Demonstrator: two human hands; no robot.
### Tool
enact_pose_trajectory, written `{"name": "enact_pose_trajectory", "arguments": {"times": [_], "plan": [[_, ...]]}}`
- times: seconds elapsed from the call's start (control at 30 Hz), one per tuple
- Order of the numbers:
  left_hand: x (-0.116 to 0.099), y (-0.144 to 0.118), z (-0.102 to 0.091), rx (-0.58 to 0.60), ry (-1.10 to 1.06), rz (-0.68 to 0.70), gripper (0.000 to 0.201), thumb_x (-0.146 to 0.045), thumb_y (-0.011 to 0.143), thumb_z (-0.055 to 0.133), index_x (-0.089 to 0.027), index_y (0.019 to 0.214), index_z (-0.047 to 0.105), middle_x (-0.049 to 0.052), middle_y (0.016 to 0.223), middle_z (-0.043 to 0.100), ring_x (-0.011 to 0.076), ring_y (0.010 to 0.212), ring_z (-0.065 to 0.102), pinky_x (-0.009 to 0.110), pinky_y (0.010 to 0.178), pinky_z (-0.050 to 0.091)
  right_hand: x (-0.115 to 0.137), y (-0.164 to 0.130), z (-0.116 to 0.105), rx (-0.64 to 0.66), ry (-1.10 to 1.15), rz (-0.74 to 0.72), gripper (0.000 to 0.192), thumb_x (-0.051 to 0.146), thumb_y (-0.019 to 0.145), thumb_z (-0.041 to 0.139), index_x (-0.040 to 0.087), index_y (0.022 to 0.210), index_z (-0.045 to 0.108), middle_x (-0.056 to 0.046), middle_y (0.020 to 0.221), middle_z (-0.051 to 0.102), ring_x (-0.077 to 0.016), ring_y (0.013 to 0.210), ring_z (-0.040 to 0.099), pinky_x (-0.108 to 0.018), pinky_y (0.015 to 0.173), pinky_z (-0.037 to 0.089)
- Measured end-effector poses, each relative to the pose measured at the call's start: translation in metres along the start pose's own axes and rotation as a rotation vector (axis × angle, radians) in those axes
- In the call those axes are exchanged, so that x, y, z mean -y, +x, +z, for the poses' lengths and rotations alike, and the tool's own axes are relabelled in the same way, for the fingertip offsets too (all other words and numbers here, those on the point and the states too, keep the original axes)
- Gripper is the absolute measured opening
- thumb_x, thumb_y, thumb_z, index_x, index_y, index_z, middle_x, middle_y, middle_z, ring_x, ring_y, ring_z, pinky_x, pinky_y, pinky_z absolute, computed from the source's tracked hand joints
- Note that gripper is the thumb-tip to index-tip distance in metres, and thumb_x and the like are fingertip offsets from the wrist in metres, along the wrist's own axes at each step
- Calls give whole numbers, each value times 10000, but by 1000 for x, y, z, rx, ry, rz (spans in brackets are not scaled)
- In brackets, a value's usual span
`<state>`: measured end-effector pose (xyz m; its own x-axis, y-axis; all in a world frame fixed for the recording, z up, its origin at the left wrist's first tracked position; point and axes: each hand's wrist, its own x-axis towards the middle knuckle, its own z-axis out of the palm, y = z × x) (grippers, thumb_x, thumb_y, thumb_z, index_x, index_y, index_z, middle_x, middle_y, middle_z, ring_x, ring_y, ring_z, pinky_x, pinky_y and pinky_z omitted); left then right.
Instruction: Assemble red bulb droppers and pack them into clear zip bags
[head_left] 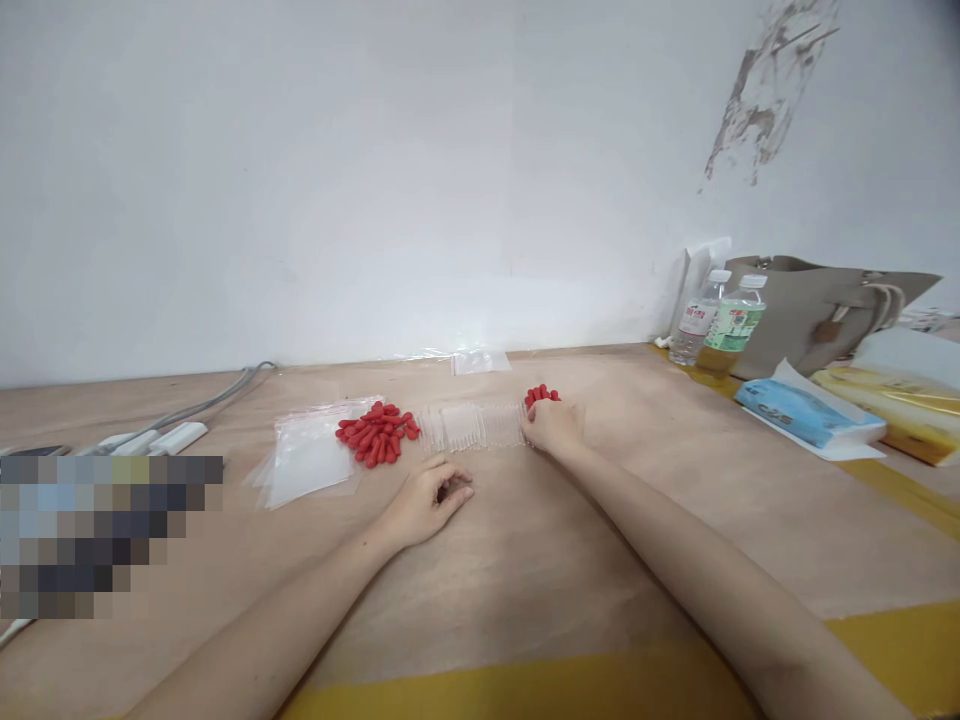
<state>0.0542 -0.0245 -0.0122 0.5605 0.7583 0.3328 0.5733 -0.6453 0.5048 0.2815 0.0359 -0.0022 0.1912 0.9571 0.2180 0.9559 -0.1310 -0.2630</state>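
- Ahead, I see the wooden table [525,560] running to the white wall, with broad bare surface between my forearms and toward its near edge.
- Right hand [553,425] curls over a few red caps [541,394], holding them, at the right end of the row of clear tubes [472,425].
- That row lies with its long axis left to right, parallel to the wall.
- Left hand [429,500] rests loosely curled on the table just before the row; whether it grips anything I cannot tell.
- A red cap pile [377,434] and plastic bags [311,455] sit left of the row.
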Motion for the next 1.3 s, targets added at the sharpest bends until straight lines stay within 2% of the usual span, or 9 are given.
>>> {"name": "enact_pose_trajectory", "arguments": {"times": [0.27,0.5,0.7,0.8,0.9,0.97,1.03,1.13,1.3], "plan": [[-1,0,0,2,-11,-3,180,-302,798,488,-181,870,601,34,814,550,120,679,513,251,629,425,11,12,1,94,-61,48,285,109,612,560,158,889,605,-118,988,566,-247,951,492,-352,745,308],[0,0,0,12,-5,8,180,-299,804,481,-179,868,598,36,817,550,121,682,512,252,628,420,14,25,-2,170,-43,137,327,172,596,595,176,922,617,-114,929,595,-268,979,494,-380,774,332],[0,-2,2,-9,-4,10,178,-301,802,474,-183,871,589,32,819,542,123,678,508,255,624,416,17,21,-5,127,-19,128,374,233,650,551,184,1020,583,-140,1089,557,-315,1104,426,-409,795,347],[-1,-4,0,-110,72,1,154,-297,800,466,-176,789,561,26,773,516,134,676,493,265,627,409,19,9,-15,93,-6,53,295,224,713,489,137,977,588,-168,1051,568,-299,1059,469,-385,795,353],[3,-3,-13,-249,256,-2,147,-270,781,471,-177,670,493,30,738,490,168,730,475,302,683,395,17,-13,-24,40,4,-68,236,201,777,424,103,938,564,-174,982,584,-262,996,506,-356,831,329],[9,3,-26,-302,399,-20,114,-249,768,474,-181,678,487,46,766,499,197,778,464,331,716,379,11,-31,-26,-2,14,-175,220,193,809,391,94,950,527,-168,946,590,-243,940,529,-350,835,321],[20,12,-38,-310,521,-50,72,-227,770,463,-183,760,520,67,828,521,224,821,458,355,733,364,1,-48,-25,-51,65,-351,204,191,836,355,103,951,499,-141,868,608,-224,822,558,-356,790,336],[40,31,-52,-221,633,-55,167,-156,778,427,-201,865,563,81,903,540,249,881,454,376,758,346,-12,-66,-16,-119,187,-555,193,193,854,349,142,982,483,-87,849,624,-189,747,565,-344,767,336],[64,54,-62,21,710,50,271,19,664,447,-190,760,590,75,902,539,239,875,459,361,769,330,-21,-75,-2,-231,252,-640,225,216,849,411,151,1041,507,-77,878,640,-180,799,569,-330,765,314]]}}
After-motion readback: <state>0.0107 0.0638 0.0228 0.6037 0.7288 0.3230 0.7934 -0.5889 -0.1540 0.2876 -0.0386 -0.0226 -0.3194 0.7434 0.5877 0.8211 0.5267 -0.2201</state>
